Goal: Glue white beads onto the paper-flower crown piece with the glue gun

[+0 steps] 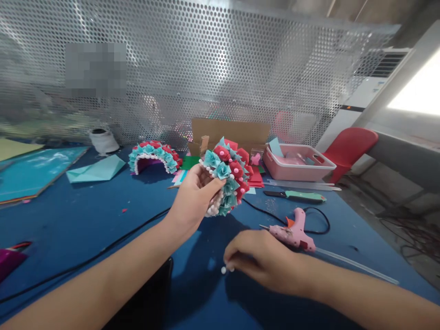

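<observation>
A curved piece covered in teal and red paper flowers (229, 178), edged with white beads and dotted with pink ones, is held up off the table. My left hand (194, 197) grips it at its left side, thumb in front and fingers behind. Low over the table, my right hand (257, 259) has thumb and forefinger pinched together at a small white bead, partly hidden by the fingertips. A loose white bead (223, 270) lies just left of them. Right behind this hand rests a pink glue gun (292, 231) with a clear glue stick in its back.
A similar flowered arch (154, 156) stands at the back left, near folded teal paper (98, 168). A green utility knife (299, 196) lies before a pink basket (292, 172). A black cable (120, 238) crosses the blue table; a dark flat object (144, 298) is at the front edge.
</observation>
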{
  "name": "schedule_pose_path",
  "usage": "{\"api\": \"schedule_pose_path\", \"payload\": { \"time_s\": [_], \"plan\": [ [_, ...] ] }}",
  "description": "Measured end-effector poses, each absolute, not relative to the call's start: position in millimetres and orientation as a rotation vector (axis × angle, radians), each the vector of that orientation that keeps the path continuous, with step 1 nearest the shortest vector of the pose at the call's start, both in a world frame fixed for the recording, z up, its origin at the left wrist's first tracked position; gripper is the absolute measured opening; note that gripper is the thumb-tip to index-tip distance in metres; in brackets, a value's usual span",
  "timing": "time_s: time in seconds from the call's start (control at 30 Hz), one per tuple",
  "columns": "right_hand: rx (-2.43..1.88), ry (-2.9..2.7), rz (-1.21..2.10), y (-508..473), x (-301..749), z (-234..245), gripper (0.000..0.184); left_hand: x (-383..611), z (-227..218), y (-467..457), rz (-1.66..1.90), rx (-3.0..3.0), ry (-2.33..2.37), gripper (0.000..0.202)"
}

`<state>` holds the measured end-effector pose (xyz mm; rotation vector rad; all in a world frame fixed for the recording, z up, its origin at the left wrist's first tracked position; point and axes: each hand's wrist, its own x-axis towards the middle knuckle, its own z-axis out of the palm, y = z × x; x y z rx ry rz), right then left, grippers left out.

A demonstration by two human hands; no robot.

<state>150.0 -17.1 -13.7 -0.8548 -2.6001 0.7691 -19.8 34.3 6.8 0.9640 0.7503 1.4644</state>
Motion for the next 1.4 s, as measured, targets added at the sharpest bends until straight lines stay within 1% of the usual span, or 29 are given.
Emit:
{"api": "schedule_pose_path", "payload": {
  "time_s": [0.07,0.1,0.17,0.2,0.27,0.3,0.37,0.5,0.63,0.77,0.83,0.9,1.0,1.1,1.27,1.4],
  "plan": [
    [-0.704,-2.567,0.865,-30.3,146.9,12.7,0.013,-18.2,3.1,35.4,1.441,0.968,0.722,0.026],
    [-0.644,-2.546,0.842,-33.8,145.9,25.8,0.015,-17.6,1.7,35.6,1.429,0.973,0.708,0.028],
    [-0.62,-2.479,0.653,-31.2,145.3,48.2,0.023,-16.9,0.2,35.1,1.405,0.991,0.689,0.033],
    [-0.642,-2.419,0.513,-25.4,145.6,56.5,0.023,-16.9,0.1,34.4,1.392,1.0,0.681,0.035],
    [-0.728,-2.255,0.284,-7.4,146.5,66.0,0.016,-17.1,0.5,32.8,1.363,1.01,0.671,0.037],
    [-0.761,-2.155,0.218,2.9,146.7,67.4,0.01,-17.3,0.8,32.1,1.353,1.014,0.672,0.037],
    [-0.781,-1.991,0.223,21.8,145.6,65.2,0.004,-17.5,1.0,31.4,1.35,1.024,0.67,0.036],
    [-0.766,-1.934,0.319,41.5,138.9,54.6,0.006,-17.9,0.5,32.6,1.374,1.021,0.659,0.033],
    [-0.777,-1.897,0.37,45.1,133.5,50.7,0.007,-19.6,4.3,34.3,1.373,0.934,0.634,0.036],
    [-0.752,-1.867,0.452,44.6,131.4,51.5,0.008,-21.4,10.9,32.9,1.327,0.87,0.669,0.018],
    [-0.757,-1.862,0.473,42.5,130.6,52.2,0.01,-22.1,13.1,31.5,1.292,0.88,0.76,0.022],
    [-0.781,-1.852,0.459,39.3,130.0,53.0,0.01,-22.5,13.9,30.2,1.273,0.919,0.803,0.027],
    [-0.806,-1.857,0.384,34.2,129.8,53.8,0.012,-21.5,14.2,28.3,1.278,0.938,0.812,0.027],
    [-0.815,-1.868,0.328,30.9,130.1,53.6,0.009,-19.1,15.1,26.2,1.272,0.907,0.788,0.027],
    [-0.832,-1.878,0.336,30.0,130.9,52.4,0.009,-17.9,18.3,23.4,1.265,0.881,0.781,0.022],
    [-0.871,-1.894,0.28,30.5,132.9,54.2,0.011,-19.9,20.9,23.7,1.208,0.849,0.805,0.021]
  ]
}}
